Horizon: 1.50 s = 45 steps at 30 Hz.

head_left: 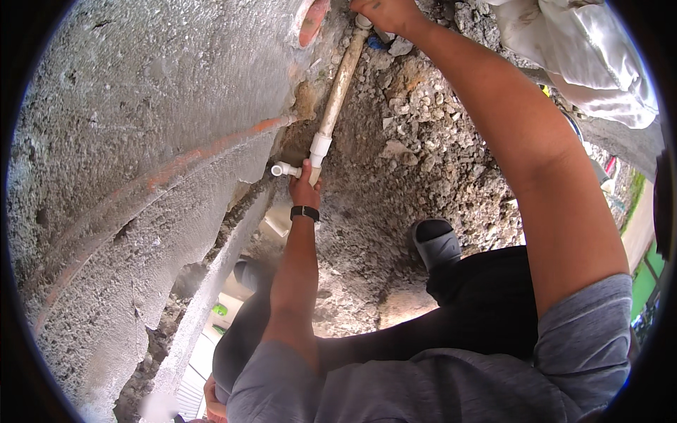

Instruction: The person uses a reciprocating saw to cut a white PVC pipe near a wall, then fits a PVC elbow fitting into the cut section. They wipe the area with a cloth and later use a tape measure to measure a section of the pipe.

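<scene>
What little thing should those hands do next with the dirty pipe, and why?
Maybe the right hand should gently wiggle the dirty white pipe to test the fit: that hand is at the far end, while the left hand grips just this side of the white coupling.

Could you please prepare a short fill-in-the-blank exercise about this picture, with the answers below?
1. Of the left hand and the right hand, both at the pipe, the ____ one is higher in the picture.
2. The wristband is coloured ____.
3. The rough wall fills the picture's ____ side.

Missing words: right; black; left.
</scene>
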{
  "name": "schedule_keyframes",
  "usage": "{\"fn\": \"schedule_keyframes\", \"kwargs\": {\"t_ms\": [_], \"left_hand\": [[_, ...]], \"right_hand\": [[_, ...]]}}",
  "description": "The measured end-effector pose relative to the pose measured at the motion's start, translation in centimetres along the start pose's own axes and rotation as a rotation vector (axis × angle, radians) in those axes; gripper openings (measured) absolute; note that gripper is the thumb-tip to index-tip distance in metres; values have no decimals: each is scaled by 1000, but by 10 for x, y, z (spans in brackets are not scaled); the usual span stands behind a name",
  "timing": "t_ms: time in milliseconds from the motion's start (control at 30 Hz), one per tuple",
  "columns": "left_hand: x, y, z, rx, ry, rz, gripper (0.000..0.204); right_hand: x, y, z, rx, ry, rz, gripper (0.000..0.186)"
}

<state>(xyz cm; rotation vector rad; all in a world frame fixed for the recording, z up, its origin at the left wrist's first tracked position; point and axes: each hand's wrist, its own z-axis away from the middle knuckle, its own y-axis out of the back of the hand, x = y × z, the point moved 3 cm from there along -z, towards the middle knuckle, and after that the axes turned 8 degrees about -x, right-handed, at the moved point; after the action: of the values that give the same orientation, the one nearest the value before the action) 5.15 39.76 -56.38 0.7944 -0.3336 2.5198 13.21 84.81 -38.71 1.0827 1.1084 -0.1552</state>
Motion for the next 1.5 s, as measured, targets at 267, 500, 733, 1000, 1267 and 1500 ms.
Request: {"fn": "schedule_keyframes", "kwargs": {"t_ms": [267,500,733,1000,1267,1500], "left_hand": [[2,1,0,-36,69,88,52],[5,0,4,-58,65,143,50],[10,2,2,-139,132,120,47],[-25,22,20,-185,-85,772,45],[-42,33,19,-215,-158,241,52],[-37,39,9,-244,-201,81,38]], "right_hand": [[3,-1,-2,-17,-38,-1,42],[21,-8,-16,-110,-2,144,50],[37,-8,-29,-266,-86,-37,51],[3,0,-12,-351,-332,-126,42],[-12,1,-4,-327,-296,-75,43],[13,-3,-17,-341,-242,-66,36]]}}
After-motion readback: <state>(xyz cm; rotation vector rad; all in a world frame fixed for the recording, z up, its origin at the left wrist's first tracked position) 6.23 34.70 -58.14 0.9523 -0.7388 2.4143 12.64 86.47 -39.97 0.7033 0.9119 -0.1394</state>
